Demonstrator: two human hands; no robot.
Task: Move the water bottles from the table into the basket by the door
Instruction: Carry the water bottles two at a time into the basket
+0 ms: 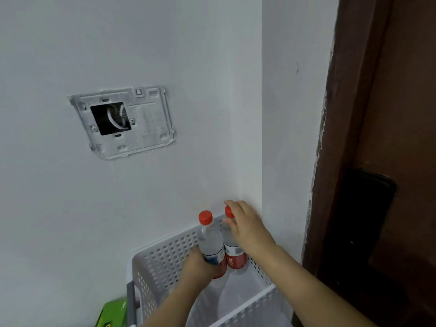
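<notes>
Two clear water bottles with red caps and red labels stand upright inside the white perforated basket [162, 258], at its far corner against the wall. My left hand [197, 267] grips the lower body of the left bottle [208, 234]. My right hand [245, 223] holds the neck of the right bottle [233, 256], with its fingers just under the cap. The two bottles touch side by side. The table is out of view.
A dark brown door [387, 138] and its frame stand right of the basket. An open wall box [122, 121] with wires is on the white wall. A green box [113, 312] lies left of the basket.
</notes>
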